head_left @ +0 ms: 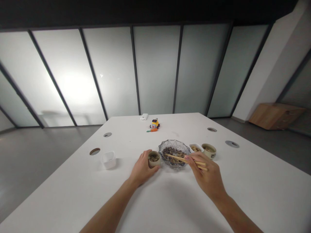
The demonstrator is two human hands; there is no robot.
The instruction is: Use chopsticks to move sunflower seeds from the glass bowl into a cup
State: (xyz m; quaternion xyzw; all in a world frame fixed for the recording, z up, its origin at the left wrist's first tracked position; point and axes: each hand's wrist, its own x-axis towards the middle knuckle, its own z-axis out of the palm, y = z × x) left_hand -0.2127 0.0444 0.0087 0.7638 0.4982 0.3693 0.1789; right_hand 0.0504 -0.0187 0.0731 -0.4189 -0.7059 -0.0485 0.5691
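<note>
My left hand (143, 170) is wrapped round a small beige cup (154, 163) with seed-like pieces inside, standing on the white table. In my right hand (207, 176) is a pair of wooden chopsticks (181, 158). Their tips reach over a clear glass bowl (162, 145) that holds dark and brown seeds; whether the tips pinch a seed is too small to tell. Just behind my right hand stand a white dish (198, 145) of pale pieces and a second beige cup (211, 154), also with pieces in it.
A white plastic container (108, 160) stands at the left. Farther back lie a yellow toy vehicle (155, 124), an orange-handled screwdriver (153, 130) and a white box-like device (144, 116). Several round cable holes, such as this one (94, 151), open in the tabletop (167, 200).
</note>
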